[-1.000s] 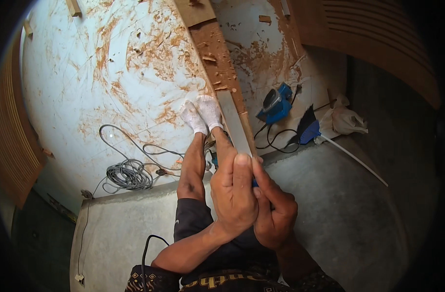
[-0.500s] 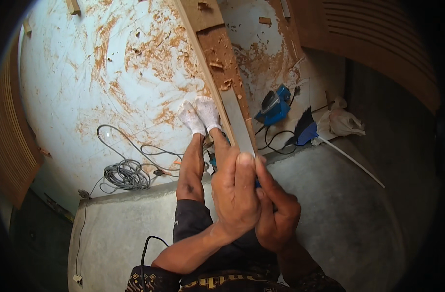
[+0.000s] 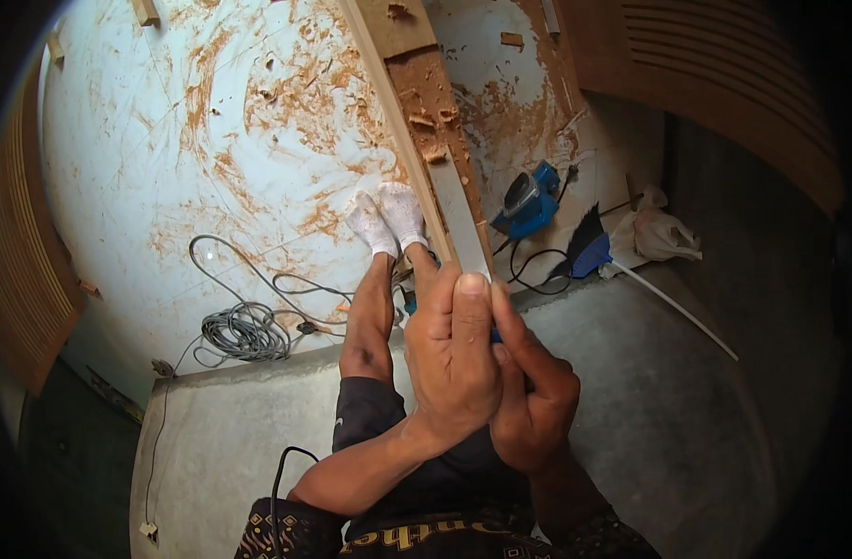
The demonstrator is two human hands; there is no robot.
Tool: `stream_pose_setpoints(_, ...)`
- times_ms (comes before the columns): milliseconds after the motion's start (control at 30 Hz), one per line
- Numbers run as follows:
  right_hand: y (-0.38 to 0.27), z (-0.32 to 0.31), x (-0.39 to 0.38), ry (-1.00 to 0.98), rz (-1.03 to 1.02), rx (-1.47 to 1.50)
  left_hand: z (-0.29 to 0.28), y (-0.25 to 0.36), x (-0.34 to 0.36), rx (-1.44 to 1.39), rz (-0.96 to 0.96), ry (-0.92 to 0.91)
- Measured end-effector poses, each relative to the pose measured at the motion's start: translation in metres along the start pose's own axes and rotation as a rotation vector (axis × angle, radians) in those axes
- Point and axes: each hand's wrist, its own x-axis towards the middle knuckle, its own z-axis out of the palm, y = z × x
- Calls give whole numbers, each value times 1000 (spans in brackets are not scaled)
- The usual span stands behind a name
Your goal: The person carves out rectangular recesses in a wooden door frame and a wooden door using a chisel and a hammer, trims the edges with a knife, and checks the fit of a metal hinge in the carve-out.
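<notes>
A chisel with a wide grey blade lies along the reddish face of a long piece of wood, its tip against a curled shaving. My left hand is closed round the lower blade, thumb lying along the top. Just behind it and to the right, my right hand grips the chisel's handle, of which only a bit of blue shows between the hands. The wood's pale left edge runs up beside the blade, and more curled shavings rest farther up.
A blue electric planer sits to the right, near a blue broom and a whitish plastic bag. Coiled grey cable lies at left. Slatted wooden panels stand on both sides. Sawdust covers the white floor around my socked feet.
Both hands have pushed the chisel slightly forward along the wood. The shaving at its tip has shifted forward with it.
</notes>
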Motion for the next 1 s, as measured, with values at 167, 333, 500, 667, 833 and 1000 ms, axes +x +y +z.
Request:
stream_pose_setpoints(167, 3, 0, -3, -17, -11, -53, 2, -8, 1, 161, 228, 75)
stream_pose_setpoints(333, 11, 2, 1, 5, -60, -21, 7, -1, 3, -36, 5, 48)
stream_pose_setpoints(500, -3, 2, 13, -42, 2, 42, -3, 1, 8, 10, 23, 15)
stream_pose_setpoints(667, 4, -1, 4, -18, -54, -21, 4, 5, 14, 58, 47, 64)
stream_pose_setpoints(833, -5, 3, 45, -5, -42, 82, 7, 35, 49, -67, 99, 79)
stream_pose_setpoints(1000, 6, -10, 1, -13, -18, -24, 5, 1, 13, 321, 302, 52)
